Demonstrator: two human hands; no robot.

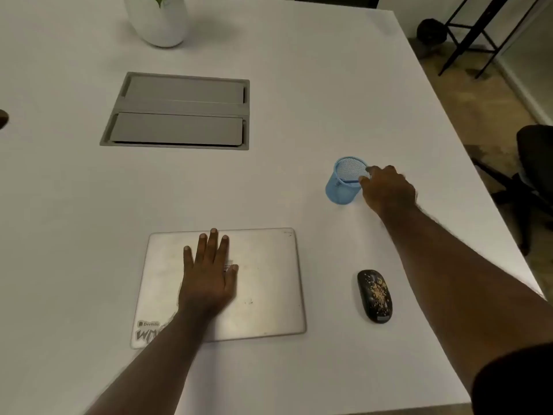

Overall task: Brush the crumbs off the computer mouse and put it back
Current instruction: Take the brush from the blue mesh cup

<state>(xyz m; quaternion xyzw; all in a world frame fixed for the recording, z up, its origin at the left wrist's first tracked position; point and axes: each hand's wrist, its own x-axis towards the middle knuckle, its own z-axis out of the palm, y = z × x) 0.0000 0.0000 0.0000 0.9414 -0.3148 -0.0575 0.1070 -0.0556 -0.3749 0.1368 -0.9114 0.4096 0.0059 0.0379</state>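
Observation:
A black computer mouse (375,296), speckled with tan crumbs on top, lies on the white table (299,100) to the right of a closed silver laptop (269,283). My left hand (209,277) rests flat on the laptop lid, fingers spread, holding nothing. My right hand (386,190) reaches to the right rim of a blue mesh cup (341,190) behind the mouse. Its fingertips close on the end of a thin blue brush handle (348,181) that leans inside the cup. The brush's bristles are hidden.
A grey recessed cable box (179,110) is set into the middle of the table. A white plant pot (158,22) stands at the far edge. The table's right edge runs close to the mouse, with a black office chair (532,175) beyond it.

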